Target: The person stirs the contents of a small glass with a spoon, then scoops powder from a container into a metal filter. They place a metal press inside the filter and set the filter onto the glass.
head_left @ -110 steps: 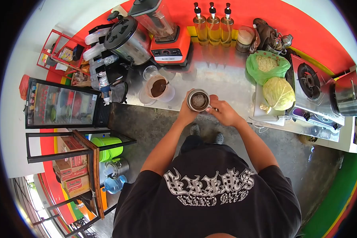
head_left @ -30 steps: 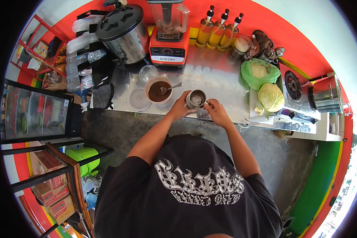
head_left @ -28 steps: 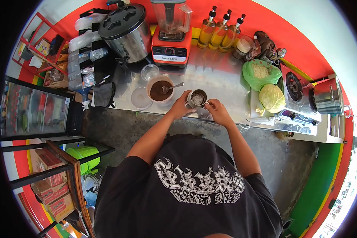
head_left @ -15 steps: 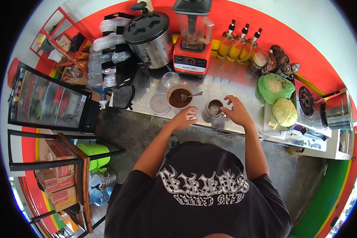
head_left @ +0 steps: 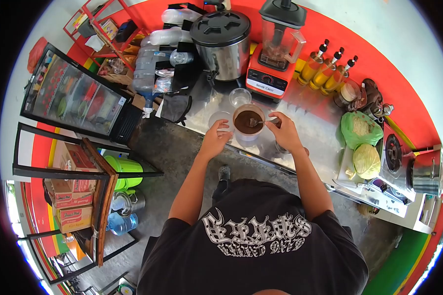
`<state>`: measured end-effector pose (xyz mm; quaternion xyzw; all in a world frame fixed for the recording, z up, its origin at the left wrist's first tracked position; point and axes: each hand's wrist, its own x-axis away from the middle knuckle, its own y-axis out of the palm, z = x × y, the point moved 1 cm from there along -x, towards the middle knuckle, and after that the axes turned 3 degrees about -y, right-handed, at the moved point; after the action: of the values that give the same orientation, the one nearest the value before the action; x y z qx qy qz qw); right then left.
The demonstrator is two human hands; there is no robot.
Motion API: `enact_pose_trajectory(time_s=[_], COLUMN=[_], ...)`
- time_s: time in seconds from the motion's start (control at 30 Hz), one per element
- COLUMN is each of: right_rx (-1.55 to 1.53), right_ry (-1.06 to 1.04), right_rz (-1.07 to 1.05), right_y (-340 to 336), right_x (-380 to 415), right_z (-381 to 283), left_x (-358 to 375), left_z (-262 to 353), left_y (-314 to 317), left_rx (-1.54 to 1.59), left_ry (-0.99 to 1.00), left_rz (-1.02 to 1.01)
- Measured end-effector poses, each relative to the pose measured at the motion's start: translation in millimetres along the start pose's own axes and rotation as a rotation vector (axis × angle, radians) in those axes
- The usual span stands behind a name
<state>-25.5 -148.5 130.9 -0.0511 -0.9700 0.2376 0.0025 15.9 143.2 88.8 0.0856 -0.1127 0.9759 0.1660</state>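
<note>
A round tub (head_left: 248, 137) of dark brown powder (head_left: 244, 121) stands near the counter's front edge, with a metal spoon (head_left: 253, 123) resting in the powder. My right hand (head_left: 286, 133) pinches the spoon's handle at the tub's right side. My left hand (head_left: 214, 140) is at the tub's left, fingers apart and curved, holding nothing. Beneath those fingers lies a clear round lid (head_left: 215, 118), partly covered. A metal cup (head_left: 280, 148) is mostly hidden under my right hand. Behind the tub sits a clear plastic cup (head_left: 240, 97).
A red blender (head_left: 267, 78) and a steel urn (head_left: 226, 56) stand at the back. Oil bottles (head_left: 312, 68) line the wall. On the right are a cabbage (head_left: 366, 161), a green bag (head_left: 352, 129) and a stove (head_left: 394, 152). A glass-front fridge (head_left: 74, 96) is at left.
My right hand has left the metal cup and moved left to the spoon in the tub. My left hand has shifted to the tub's left side. The view has turned.
</note>
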Motion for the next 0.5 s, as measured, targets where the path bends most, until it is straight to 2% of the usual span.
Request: enact_pose_trajectory(time_s=[0.1,0.3,0.5], right_rx=[-0.161,-0.093,-0.031], right_ry=[-0.005,0.045,0.065], right_rz=[0.09,0.195,0.213], right_y=[17.2,32.9,34.0], right_x=[-6.6,-15.4,-16.9], right_z=[4.7,9.3,0.1], left_x=[2.9,2.1,4.3], left_z=[11.1,7.5,7.1], left_y=[2.9,13.9,15.3], left_rx=[0.04,0.059,0.071], left_ry=[0.106,0.115,0.105], left_rz=[-0.023,-0.01,0.01])
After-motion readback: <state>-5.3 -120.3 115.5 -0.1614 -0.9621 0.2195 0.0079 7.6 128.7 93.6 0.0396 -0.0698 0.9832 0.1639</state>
